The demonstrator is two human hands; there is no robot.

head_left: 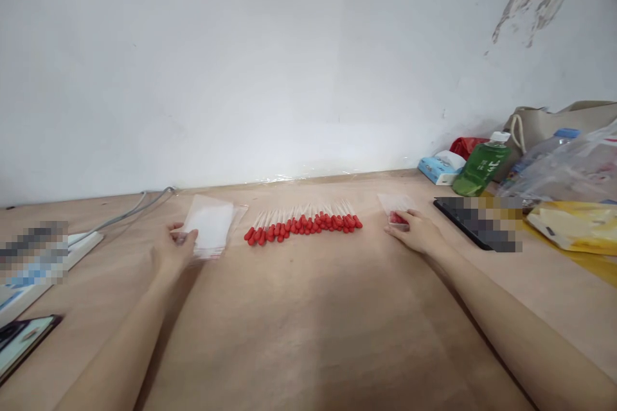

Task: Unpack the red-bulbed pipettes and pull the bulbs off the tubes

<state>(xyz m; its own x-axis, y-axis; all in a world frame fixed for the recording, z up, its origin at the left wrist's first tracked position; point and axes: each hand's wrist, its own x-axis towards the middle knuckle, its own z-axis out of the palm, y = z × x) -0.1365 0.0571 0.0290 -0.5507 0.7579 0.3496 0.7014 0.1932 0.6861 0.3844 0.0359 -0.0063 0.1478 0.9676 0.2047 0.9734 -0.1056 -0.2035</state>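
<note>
At the left, a small stack of clear plastic zip bags lies on the table. My left hand pinches the stack's left edge between thumb and fingers. Between my hands, many droppers with red bulbs and thin, pale, see-through stems lie in a row, bulbs towards me. My right hand is closed on the near end of another clear zip bag at the right of the row. Something red shows inside that bag; the fingers partly cover it.
A black phone-like slab lies right of my right hand. Behind it are a tissue pack, a green bottle and plastic bags. At left are a white power strip, a grey cable and a phone.
</note>
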